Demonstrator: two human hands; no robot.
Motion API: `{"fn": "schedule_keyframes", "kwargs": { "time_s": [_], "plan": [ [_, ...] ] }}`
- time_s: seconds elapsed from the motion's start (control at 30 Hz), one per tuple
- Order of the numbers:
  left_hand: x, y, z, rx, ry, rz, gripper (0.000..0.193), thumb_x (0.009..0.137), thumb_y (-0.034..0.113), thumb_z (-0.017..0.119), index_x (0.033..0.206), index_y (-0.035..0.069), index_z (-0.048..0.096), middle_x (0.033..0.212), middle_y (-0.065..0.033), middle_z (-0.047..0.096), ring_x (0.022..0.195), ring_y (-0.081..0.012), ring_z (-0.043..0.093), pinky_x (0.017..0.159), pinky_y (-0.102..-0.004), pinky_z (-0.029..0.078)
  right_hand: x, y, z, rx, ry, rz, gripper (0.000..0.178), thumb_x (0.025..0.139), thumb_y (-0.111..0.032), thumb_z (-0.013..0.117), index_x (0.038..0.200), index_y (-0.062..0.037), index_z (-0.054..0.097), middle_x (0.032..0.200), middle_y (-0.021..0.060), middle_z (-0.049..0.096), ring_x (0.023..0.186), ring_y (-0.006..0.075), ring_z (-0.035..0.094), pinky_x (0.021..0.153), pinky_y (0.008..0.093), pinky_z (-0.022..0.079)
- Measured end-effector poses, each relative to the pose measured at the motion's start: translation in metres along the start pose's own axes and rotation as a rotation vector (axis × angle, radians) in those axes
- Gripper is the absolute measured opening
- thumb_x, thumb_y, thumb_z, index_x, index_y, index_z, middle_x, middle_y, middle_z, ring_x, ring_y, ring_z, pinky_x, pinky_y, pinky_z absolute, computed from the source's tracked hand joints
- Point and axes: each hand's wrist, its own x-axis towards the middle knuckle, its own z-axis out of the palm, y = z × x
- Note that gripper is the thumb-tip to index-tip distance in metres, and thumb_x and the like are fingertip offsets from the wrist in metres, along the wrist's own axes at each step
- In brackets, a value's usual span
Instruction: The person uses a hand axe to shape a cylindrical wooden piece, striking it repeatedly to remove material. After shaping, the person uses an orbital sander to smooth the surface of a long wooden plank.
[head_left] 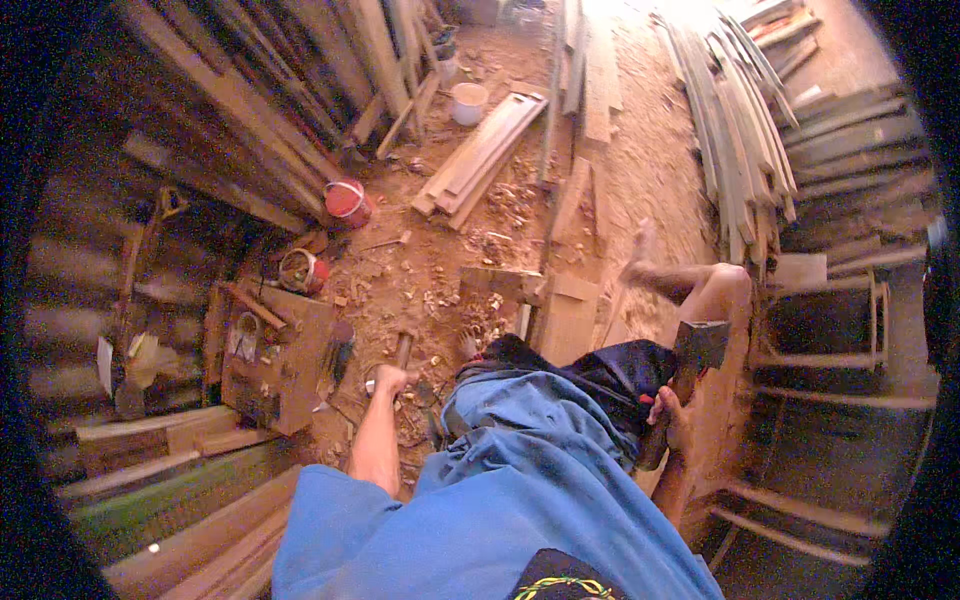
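Observation:
My left hand point(390, 379) is closed in a fist above the shaving-covered ground, left of my lap. From it a short brown wooden handle point(404, 350) sticks up; the rest of that tool is hidden or too blurred to name. My right hand point(677, 416), beside my right thigh, is wrapped round a thick-handled tool with a dark, squarish head point(701, 346). The head points up and away, near my bent right knee. Between my legs lie a wooden block point(500, 281) and a pale board point(568, 310), touching neither hand.
Stacked planks point(735, 130) line the right, and more timber point(240, 100) leans at the left. A red bucket point(347, 203), a white bucket point(468, 103) and a pile of boards point(480, 160) stand ahead. A wooden box point(290, 350) holds small items. Wooden frames point(820, 360) stand at the right.

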Motion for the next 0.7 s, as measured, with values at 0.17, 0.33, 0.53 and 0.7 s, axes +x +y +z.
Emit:
{"fn": "schedule_keyframes", "kwargs": {
  "time_s": [0.17,0.33,0.53,0.7],
  "plan": [
    [-0.010,-0.151,0.040,0.093,-0.171,-0.222,0.065,0.053,0.028,0.081,0.105,-0.008,0.068,0.106,-0.0219,0.071,0.100,-0.0255,0.071,0.082,-0.0363,0.057,0.000,-0.018,0.017,-0.126,-0.030,-0.014,0.037,0.086,-0.017,0.078,0.108,-0.0065,0.051,0.070,0.0033,0.057,0.052,0.0155,0.058,0.046,0.0322,0.054],
    [-0.083,-0.162,0.039,0.305,-0.347,-0.222,0.044,0.076,0.029,0.068,0.104,-0.006,0.070,0.098,-0.0238,0.072,0.091,-0.0279,0.072,0.080,-0.0361,0.057,0.026,-0.012,0.008,-0.326,-0.242,-0.288,0.037,0.083,-0.010,0.077,0.110,-0.0048,0.052,0.078,0.0047,0.058,0.055,0.0162,0.058,0.049,0.0342,0.055],
    [-0.130,-0.121,0.020,-0.234,0.052,-0.322,0.058,0.079,0.035,0.071,0.114,-0.011,0.061,0.080,-0.0224,0.071,0.071,-0.0304,0.072,0.070,-0.0393,0.057,0.058,-0.025,0.043,-0.162,-0.480,-0.150,0.056,0.075,-0.021,0.081,0.120,-0.0024,0.055,0.093,0.0053,0.063,0.070,0.0186,0.062,0.063,0.0333,0.055],
    [-0.100,-0.119,0.055,-0.230,0.537,-0.070,0.077,0.067,0.036,0.085,0.117,-0.013,0.052,0.074,-0.0205,0.069,0.059,-0.0292,0.069,0.053,-0.0433,0.056,0.088,-0.063,0.115,0.129,-0.600,0.013,0.050,0.078,-0.022,0.077,0.117,-0.0036,0.051,0.079,0.0036,0.057,0.054,0.0158,0.056,0.049,0.0306,0.051]
  ]
}}
